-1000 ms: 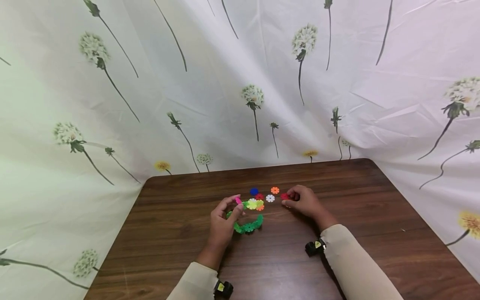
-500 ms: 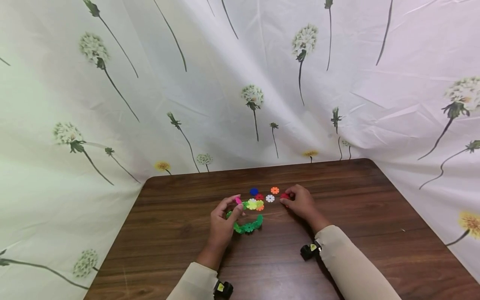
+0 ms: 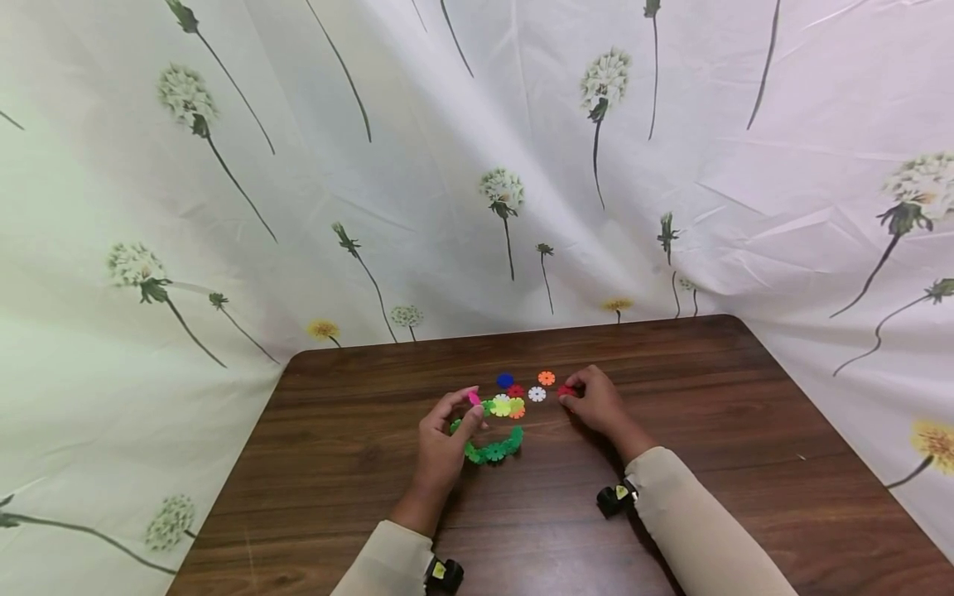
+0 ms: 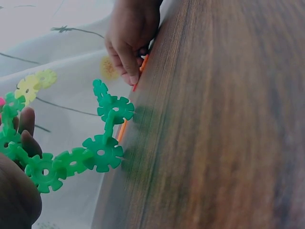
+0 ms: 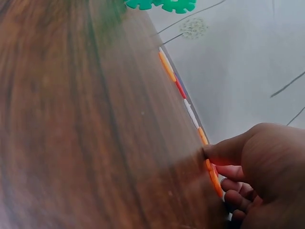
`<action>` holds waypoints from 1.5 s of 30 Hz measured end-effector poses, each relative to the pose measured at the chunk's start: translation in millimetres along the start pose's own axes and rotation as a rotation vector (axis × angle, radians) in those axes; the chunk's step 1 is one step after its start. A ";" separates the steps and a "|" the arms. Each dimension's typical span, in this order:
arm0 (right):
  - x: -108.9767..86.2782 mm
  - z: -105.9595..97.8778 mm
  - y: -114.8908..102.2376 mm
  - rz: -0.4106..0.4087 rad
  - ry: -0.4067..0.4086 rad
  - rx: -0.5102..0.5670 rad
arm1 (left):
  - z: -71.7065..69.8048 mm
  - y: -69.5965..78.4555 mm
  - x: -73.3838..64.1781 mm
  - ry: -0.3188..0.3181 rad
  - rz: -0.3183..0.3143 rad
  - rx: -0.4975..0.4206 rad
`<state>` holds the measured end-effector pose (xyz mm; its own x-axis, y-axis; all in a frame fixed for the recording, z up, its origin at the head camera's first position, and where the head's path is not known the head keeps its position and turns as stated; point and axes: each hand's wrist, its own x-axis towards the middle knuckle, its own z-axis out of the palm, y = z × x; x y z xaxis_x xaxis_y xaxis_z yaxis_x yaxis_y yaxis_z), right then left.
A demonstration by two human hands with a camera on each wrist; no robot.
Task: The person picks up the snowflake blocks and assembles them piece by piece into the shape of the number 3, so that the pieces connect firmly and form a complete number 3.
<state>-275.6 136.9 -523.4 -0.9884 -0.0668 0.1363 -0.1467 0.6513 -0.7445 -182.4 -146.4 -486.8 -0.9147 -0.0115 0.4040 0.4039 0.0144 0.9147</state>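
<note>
My left hand (image 3: 441,443) holds a curved chain of interlocking snowflake discs (image 3: 495,452). In the head view the chain has green discs on its near side, a pink disc (image 3: 474,399) by the fingertips and yellow discs (image 3: 502,406) on its far side. The left wrist view shows the green discs (image 4: 100,152) slotted together at angles, close over the table. At the right, my right hand (image 3: 600,404) pinches a red disc (image 3: 566,391) at the tabletop, thumb and forefinger on its edge. An orange disc (image 5: 215,181) lies beside these fingers in the right wrist view.
Loose discs lie flat between and beyond the hands: blue (image 3: 505,381), dark red (image 3: 516,391), white (image 3: 537,394) and orange (image 3: 546,378). Another orange disc (image 3: 517,413) shows beneath the chain's yellow end. A flower-print curtain (image 3: 447,207) hangs behind the brown wooden table (image 3: 335,472).
My right hand has shifted slightly left and its thumb and forefinger have closed in on the red disc. The left hand and the chain have stayed in place.
</note>
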 end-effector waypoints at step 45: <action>-3.8 -9.9 -16.0 -0.178 0.023 0.277 | 1.0 -1.9 -1.4 0.010 0.011 -0.021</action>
<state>-269.2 134.2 -505.5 -0.9456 -0.1420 0.2929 -0.3254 0.4003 -0.8567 -181.9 -145.4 -489.1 -0.9102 -0.0216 0.4136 0.4138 -0.0062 0.9103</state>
